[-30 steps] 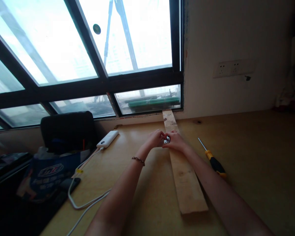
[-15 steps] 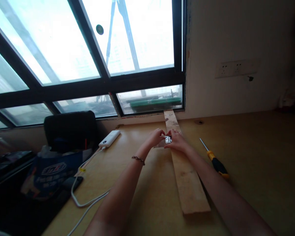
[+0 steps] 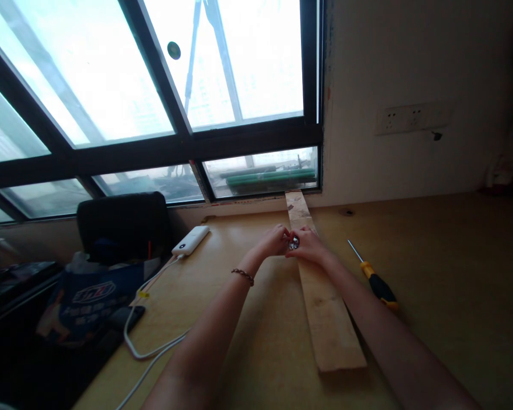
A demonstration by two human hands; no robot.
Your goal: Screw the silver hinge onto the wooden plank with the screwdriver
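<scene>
A small silvery metal hinge [image 3: 293,244] is pinched between the fingers of both hands, partly covered by them. My left hand [image 3: 274,241] closes on it from the left, a braided bracelet round the wrist. On its right side my right hand [image 3: 308,245] grips it with bent fingers. Under the hands lies a long wooden plank [image 3: 327,310], running from near the window toward me. To the right of my right forearm rests a screwdriver [image 3: 374,279] with a yellow and black handle, its shaft pointing away from me.
The wooden tabletop [image 3: 444,273] bears a white power bank [image 3: 190,241] with a white cable [image 3: 130,339] trailing off its left edge. A black chair [image 3: 122,222] and a blue bag [image 3: 89,302] stand left. Beyond are the window frame [image 3: 248,136] and wall sockets [image 3: 414,118].
The hinge's holed plates faced me flat before; now it appears turned or folded between the fingers. My left hand has shifted slightly right, closer to my right hand.
</scene>
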